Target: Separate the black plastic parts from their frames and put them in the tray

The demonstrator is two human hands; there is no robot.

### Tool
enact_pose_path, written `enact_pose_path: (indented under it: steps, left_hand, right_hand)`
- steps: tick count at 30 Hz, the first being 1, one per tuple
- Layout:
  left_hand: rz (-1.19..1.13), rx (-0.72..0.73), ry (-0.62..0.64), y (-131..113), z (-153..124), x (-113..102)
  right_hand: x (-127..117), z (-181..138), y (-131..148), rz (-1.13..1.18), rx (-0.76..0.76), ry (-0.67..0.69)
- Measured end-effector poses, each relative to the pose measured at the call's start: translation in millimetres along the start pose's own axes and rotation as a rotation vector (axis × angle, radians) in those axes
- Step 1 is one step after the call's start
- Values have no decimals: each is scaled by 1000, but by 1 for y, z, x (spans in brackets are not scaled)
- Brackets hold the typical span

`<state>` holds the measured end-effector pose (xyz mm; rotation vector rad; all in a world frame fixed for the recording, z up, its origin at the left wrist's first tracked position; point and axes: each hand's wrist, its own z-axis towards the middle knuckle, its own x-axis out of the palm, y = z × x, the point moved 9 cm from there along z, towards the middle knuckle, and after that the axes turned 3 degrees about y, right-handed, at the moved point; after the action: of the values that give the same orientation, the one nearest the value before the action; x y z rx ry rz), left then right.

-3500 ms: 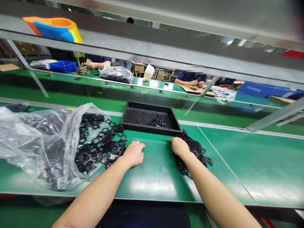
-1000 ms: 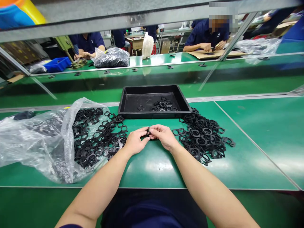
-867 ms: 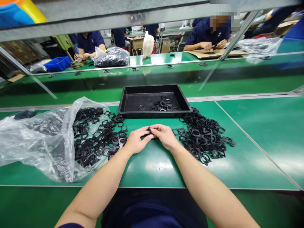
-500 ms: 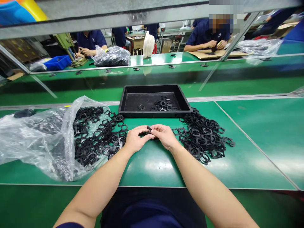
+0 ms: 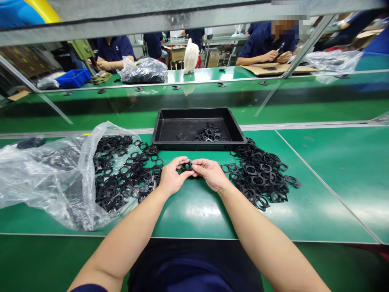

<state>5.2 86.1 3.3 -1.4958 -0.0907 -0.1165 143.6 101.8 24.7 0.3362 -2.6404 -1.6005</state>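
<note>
Early stage, judging by contents: only a small cluster of finished pieces in the shallow black plastic tray [image 5: 161,129] just beyond the hands, against large heaps of black ring-shaped plastic parts [image 5: 261,176] beside the right hand [image 5: 209,175] and spilling from the clear plastic bag [image 5: 45,174] beside the left hand [image 5: 170,178]. Both hands meeting at centre, low over the green bench [image 5: 194,211], fingertips pinched on one small black plastic piece [image 5: 187,166]; forearms converging, wrists low.

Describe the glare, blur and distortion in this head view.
Head view: overhead light glares off the glossy green table mat below the left hand and right hand; clear plastic bag shows white highlights; straight edges bow from wide-angle distortion; the foreground is sharp.
</note>
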Motion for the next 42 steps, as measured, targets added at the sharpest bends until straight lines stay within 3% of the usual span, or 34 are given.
enact_pose_path:
  steps: [8, 19, 25, 42]
  left_hand:
    - [22, 106, -2, -6, 2, -2]
    - [273, 304, -84, -24, -3, -10]
    - [252, 273, 58, -23, -1, 2]
    - [209, 186, 69, -19, 0, 3]
  right_hand:
    - [-1, -1, 4, -48, -30, -12]
    - [-8, -1, 7, -122, -50, -58]
    - [3, -3, 3, -76, -10, 64]
    - [4, -3, -1, 7, -16, 45]
